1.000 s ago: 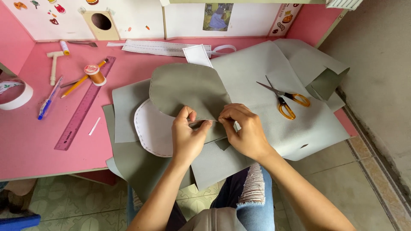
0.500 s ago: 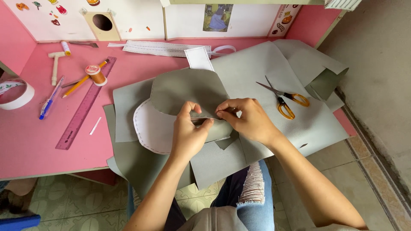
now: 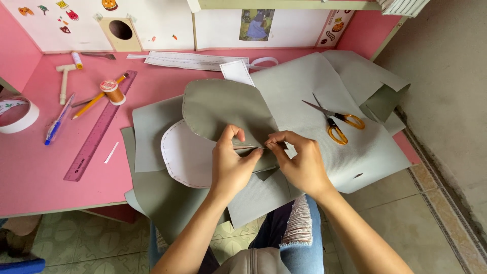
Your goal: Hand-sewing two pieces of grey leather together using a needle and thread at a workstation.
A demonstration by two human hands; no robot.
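At the desk's front edge, a rounded grey flap (image 3: pixel 223 109) is being pinched along its edge by the left hand (image 3: pixel 231 165) and right hand (image 3: pixel 299 162), lifted off the white lining (image 3: pixel 185 157) so the seam is kept exposed.

The pink bench (image 3: pixel 45 177) carries grey fabric sheets (image 3: pixel 314 91), a purple ruler (image 3: pixel 99 129), a tape roll (image 3: pixel 15 114), a pencil (image 3: pixel 96 99), and a small hammer (image 3: pixel 64 76).

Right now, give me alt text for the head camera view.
Left hand and right hand pinch the edge of a curved grey fabric piece on a pink desk; orange-handled scissors lie to the right.
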